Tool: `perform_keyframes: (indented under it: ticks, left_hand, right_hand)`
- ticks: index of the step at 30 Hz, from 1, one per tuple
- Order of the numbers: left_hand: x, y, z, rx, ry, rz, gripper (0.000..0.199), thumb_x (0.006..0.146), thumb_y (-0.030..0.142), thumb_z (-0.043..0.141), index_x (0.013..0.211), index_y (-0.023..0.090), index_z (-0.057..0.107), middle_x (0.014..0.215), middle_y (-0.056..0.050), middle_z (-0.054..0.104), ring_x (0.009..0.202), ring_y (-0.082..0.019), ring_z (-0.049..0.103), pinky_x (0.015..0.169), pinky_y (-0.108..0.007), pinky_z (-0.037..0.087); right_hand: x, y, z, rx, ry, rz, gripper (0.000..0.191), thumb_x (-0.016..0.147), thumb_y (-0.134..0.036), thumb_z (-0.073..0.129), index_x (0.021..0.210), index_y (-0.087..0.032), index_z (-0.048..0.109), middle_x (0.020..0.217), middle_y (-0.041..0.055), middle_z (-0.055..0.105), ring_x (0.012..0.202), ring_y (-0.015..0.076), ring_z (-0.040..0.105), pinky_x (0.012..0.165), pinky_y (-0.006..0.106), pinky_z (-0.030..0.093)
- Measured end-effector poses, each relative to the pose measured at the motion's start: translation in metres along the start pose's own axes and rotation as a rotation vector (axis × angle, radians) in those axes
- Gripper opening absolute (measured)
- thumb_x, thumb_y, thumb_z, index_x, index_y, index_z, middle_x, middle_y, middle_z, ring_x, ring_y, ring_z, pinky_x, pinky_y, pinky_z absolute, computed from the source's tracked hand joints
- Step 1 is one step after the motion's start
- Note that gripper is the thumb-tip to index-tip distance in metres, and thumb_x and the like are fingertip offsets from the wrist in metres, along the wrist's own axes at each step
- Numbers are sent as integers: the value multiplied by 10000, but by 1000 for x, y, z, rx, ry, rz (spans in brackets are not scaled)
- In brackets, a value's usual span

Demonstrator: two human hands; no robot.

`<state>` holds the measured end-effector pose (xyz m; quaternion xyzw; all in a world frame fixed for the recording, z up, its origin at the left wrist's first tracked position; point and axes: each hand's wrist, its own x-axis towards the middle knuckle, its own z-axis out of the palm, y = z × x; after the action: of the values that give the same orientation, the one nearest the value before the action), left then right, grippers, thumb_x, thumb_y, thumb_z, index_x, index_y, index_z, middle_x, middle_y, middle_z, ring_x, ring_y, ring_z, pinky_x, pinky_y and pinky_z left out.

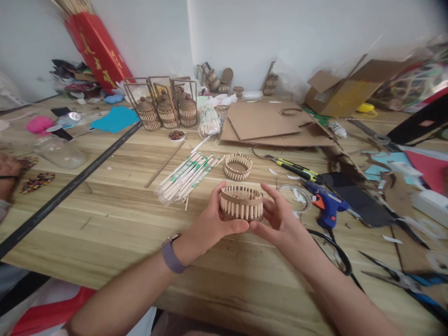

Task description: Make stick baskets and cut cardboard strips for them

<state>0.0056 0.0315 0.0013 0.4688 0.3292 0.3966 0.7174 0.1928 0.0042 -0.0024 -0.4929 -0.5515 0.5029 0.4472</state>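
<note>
Between my two hands is a small round basket [241, 206] made of short pale sticks with brown cardboard bands. My left hand [213, 214], with a watch [171, 247] on its wrist, grips the basket's left side, thumb along the lower front. On the other side my right hand [280, 219] holds it with thumb low at the front and index finger raised near the rim. Just behind stands a similar stick ring [238, 167]. To its left lies a bundle of paper-wrapped sticks [191, 175] in clear plastic.
A blue glue gun [329, 203], a yellow-black cutter [297, 169], a phone [366, 198] and pliers [402, 280] lie to the right. Finished lidded baskets [168, 112] with handles and cardboard sheets [266, 122] stand farther back. Another person's hand [9, 168] shows at the left edge.
</note>
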Motion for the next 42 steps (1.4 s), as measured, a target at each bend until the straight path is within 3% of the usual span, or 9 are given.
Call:
perform_keyframes:
  ticks: [5,9,14,17,22,26,32,37,42]
  left_hand:
    - [1,-3,-4,23,3,-6,1185,631,379,884,1520,296,106,1481,-130,467,1348,-334,477,1130,-542,377]
    - [2,-4,-8,95,-46,77,1020,685,363,849,1457,299,186,1437,-115,497,1306,-300,524,1101,-509,420]
    - [3,-9,-17,468,88,200,831,699,341,826,1328,243,292,1380,-141,501,1276,-302,530,1107,-522,394]
    - [3,-11,-20,595,182,184,791,678,319,808,1289,222,315,1376,-153,478,1260,-309,530,1095,-536,394]
    - [4,-8,-17,703,247,127,739,658,239,749,1274,191,342,1311,-165,516,1206,-320,553,1035,-530,443]
    - [5,-8,-17,803,279,223,717,650,180,720,1274,190,367,1333,-168,511,1231,-318,544,1032,-498,460]
    - [9,-10,-19,912,289,263,740,667,133,722,1300,187,344,1326,-172,519,1244,-317,545,1030,-508,470]
    - [12,5,-18,1064,267,383,778,673,113,756,1310,215,321,1327,-154,506,1263,-317,519,1038,-524,463]
    - [29,18,-27,1205,192,420,669,707,137,761,1242,212,366,1258,-139,519,1218,-317,534,994,-528,487]
  right_hand:
    - [0,6,-2,68,-61,-58,864,827,-418,725,1503,-304,198,1360,139,599,1272,262,568,1116,563,377]
    - [3,-2,-17,-53,-115,-28,687,849,-426,687,1442,-283,370,1388,141,589,1289,259,560,1086,505,438]
    - [39,-20,-42,-740,44,-252,372,935,-397,520,1256,-220,584,1287,145,643,1199,279,610,1011,506,493]
    - [75,-23,-45,-1155,2,-383,341,925,-283,520,1243,-194,607,1327,145,617,1206,281,594,1011,471,480]
    - [118,-17,-35,-1306,-146,-313,205,916,-252,532,1048,-220,685,1030,74,727,811,200,689,719,300,514]
    - [130,-17,-50,-1388,-106,-276,250,953,-260,441,940,-192,681,954,113,706,839,232,672,694,307,482]
    - [133,-10,-81,-1393,-121,-297,269,943,-234,426,989,-200,689,979,101,710,894,230,685,766,331,525]
    - [116,-6,-89,-1329,-96,-387,433,952,-277,403,1347,-184,554,1358,141,599,1146,236,636,913,364,531]
    - [72,-12,-115,-1314,-51,-373,387,956,-372,396,1097,-193,709,1024,123,744,934,276,704,814,432,565]
